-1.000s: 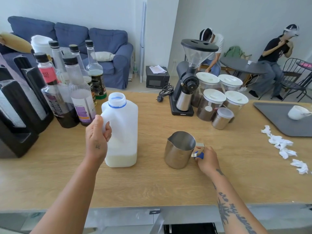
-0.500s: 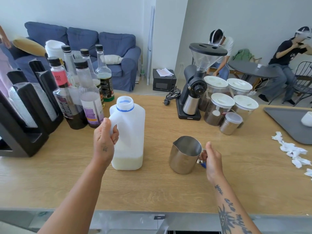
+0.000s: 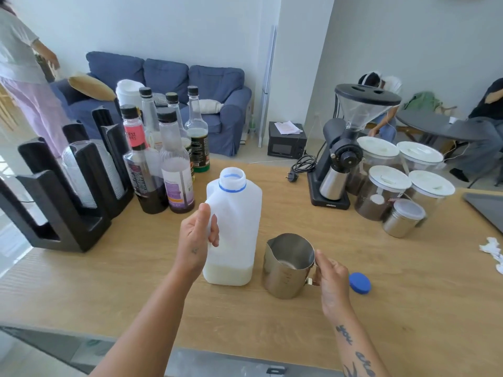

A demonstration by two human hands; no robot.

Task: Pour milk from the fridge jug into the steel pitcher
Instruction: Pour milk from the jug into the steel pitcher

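A white plastic milk jug (image 3: 236, 227) stands upright on the wooden counter (image 3: 381, 308), uncapped, with a little milk at its bottom. My left hand (image 3: 197, 240) grips its handle on the left side. Just right of it stands the steel pitcher (image 3: 288, 265), which looks empty, spout towards the jug. My right hand (image 3: 330, 278) holds the pitcher's handle. The jug's blue cap (image 3: 359, 282) lies on the counter right behind my right hand.
Several syrup bottles (image 3: 163, 164) and a black cup holder (image 3: 68, 191) stand at the left. A coffee grinder (image 3: 345, 151), lidded jars (image 3: 386, 191) and a steel tin (image 3: 402, 221) sit at the back right. Crumpled white tissue (image 3: 490, 248) lies at the right edge.
The blue cap has left my right hand and now lies on the counter; that hand now holds the pitcher handle. The camera has shifted left. The jug stays standing.
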